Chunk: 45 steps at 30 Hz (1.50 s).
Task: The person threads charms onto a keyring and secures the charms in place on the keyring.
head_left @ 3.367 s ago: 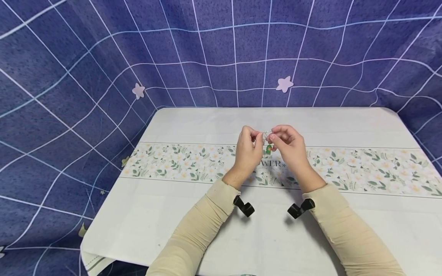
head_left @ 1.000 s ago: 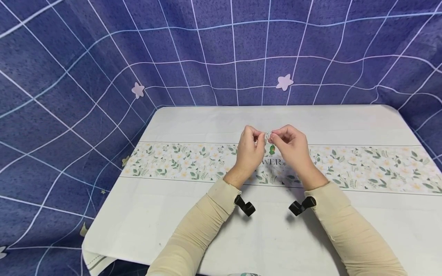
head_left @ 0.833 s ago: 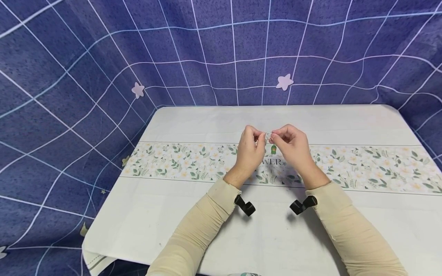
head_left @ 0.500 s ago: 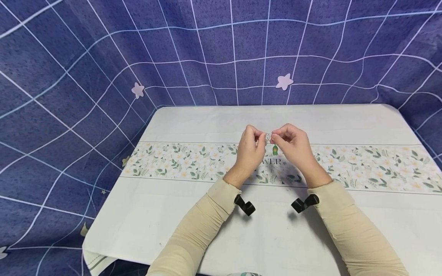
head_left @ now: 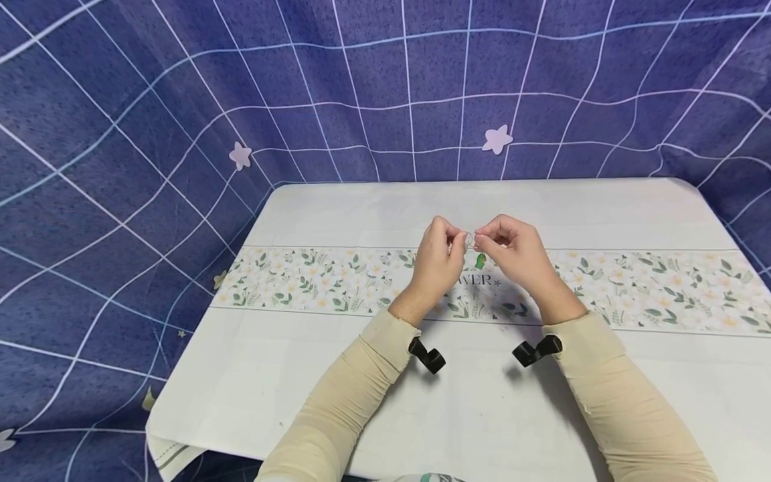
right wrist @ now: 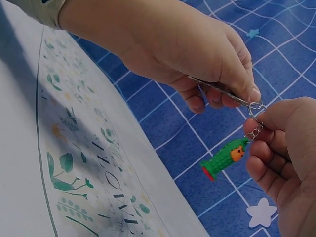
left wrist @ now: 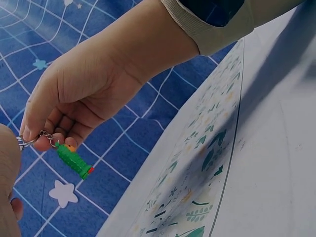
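Both hands meet in the air above the middle of the table. My right hand pinches a keychain by its metal ring between thumb and fingertips. From the ring's short chain dangles a green charm with an orange face and a red base, seen too in the left wrist view as a green charm. My left hand pinches a thin flat metal piece, mostly covered by its fingers; its kind is unclear. The metal piece's end meets the ring at the fingertips; whether they are linked cannot be told.
A white cloth with a floral band and printed lettering covers the table. Behind and at the left hangs a blue curtain with white lines and stars. A black wrist mount sits on each sleeve cuff.
My right hand has shifted a little to the right, widening the gap between the hands. The green charm has moved right with it and swings and turns. My left hand stays almost in place.
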Each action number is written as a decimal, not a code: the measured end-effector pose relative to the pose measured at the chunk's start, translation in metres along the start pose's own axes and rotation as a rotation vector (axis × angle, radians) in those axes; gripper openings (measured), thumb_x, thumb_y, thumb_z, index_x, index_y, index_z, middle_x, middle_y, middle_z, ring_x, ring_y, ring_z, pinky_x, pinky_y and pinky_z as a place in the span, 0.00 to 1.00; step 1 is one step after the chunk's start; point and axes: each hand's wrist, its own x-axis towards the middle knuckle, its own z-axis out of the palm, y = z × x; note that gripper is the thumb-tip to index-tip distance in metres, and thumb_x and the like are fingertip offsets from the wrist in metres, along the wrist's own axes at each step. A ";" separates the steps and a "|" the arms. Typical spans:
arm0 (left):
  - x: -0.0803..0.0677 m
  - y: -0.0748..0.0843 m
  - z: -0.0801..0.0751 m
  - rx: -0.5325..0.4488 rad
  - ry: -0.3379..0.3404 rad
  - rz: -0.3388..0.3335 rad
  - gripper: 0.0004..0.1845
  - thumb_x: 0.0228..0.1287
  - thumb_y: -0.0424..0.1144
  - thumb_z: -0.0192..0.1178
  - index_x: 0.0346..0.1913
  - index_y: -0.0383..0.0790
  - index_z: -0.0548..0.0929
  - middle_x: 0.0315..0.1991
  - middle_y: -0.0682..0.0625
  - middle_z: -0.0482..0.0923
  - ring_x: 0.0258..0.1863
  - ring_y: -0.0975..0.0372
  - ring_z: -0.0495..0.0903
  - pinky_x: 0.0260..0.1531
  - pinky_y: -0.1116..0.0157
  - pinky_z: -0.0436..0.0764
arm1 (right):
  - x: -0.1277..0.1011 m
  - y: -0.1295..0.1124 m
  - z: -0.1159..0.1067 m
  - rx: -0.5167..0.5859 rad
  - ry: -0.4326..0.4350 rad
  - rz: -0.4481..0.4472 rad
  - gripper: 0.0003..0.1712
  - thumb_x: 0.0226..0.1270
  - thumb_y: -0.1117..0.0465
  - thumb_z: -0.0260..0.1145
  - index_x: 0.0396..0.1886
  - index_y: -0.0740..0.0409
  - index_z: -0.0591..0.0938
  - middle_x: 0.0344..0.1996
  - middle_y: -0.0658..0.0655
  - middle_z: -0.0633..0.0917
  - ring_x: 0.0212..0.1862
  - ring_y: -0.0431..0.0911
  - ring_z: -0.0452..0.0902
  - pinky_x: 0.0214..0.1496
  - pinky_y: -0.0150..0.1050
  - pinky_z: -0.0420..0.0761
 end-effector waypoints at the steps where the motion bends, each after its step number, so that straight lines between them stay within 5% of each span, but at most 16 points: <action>1: 0.000 0.000 0.000 0.008 0.000 0.001 0.05 0.75 0.33 0.55 0.42 0.34 0.71 0.37 0.44 0.76 0.36 0.58 0.74 0.38 0.68 0.74 | 0.001 0.005 0.000 -0.008 -0.001 -0.003 0.02 0.68 0.74 0.65 0.36 0.73 0.81 0.29 0.71 0.87 0.25 0.33 0.77 0.25 0.27 0.71; 9: 0.000 0.002 0.001 0.039 0.006 0.005 0.05 0.74 0.32 0.56 0.41 0.34 0.72 0.36 0.44 0.76 0.36 0.57 0.74 0.38 0.66 0.74 | 0.006 0.030 0.000 -0.034 -0.007 0.010 0.02 0.68 0.70 0.67 0.36 0.67 0.83 0.28 0.64 0.88 0.25 0.39 0.79 0.25 0.28 0.71; 16: -0.001 0.002 0.001 0.048 -0.002 0.014 0.05 0.75 0.33 0.55 0.41 0.34 0.72 0.36 0.45 0.75 0.36 0.57 0.73 0.38 0.66 0.73 | 0.006 0.030 0.001 -0.031 -0.012 0.022 0.02 0.68 0.74 0.66 0.36 0.71 0.82 0.27 0.68 0.87 0.25 0.33 0.77 0.26 0.27 0.71; 30: 0.001 0.002 -0.001 -0.175 -0.124 -0.120 0.05 0.79 0.34 0.51 0.44 0.34 0.70 0.34 0.45 0.78 0.29 0.63 0.76 0.29 0.72 0.77 | 0.005 0.033 -0.004 0.016 -0.041 0.002 0.02 0.69 0.71 0.67 0.36 0.68 0.83 0.28 0.62 0.88 0.29 0.42 0.83 0.29 0.28 0.75; 37: 0.002 0.002 -0.002 -0.219 -0.171 -0.130 0.05 0.79 0.34 0.51 0.44 0.34 0.69 0.35 0.45 0.77 0.29 0.63 0.75 0.28 0.72 0.76 | 0.000 -0.005 -0.008 0.028 -0.064 0.003 0.02 0.67 0.76 0.64 0.36 0.76 0.81 0.29 0.71 0.86 0.28 0.33 0.80 0.29 0.27 0.75; 45: 0.003 0.003 -0.003 -0.330 -0.222 -0.196 0.05 0.79 0.34 0.51 0.44 0.34 0.69 0.35 0.45 0.76 0.28 0.63 0.72 0.27 0.70 0.73 | 0.003 0.018 -0.006 -0.008 -0.043 -0.022 0.02 0.67 0.75 0.65 0.36 0.72 0.83 0.29 0.67 0.87 0.29 0.40 0.81 0.28 0.28 0.73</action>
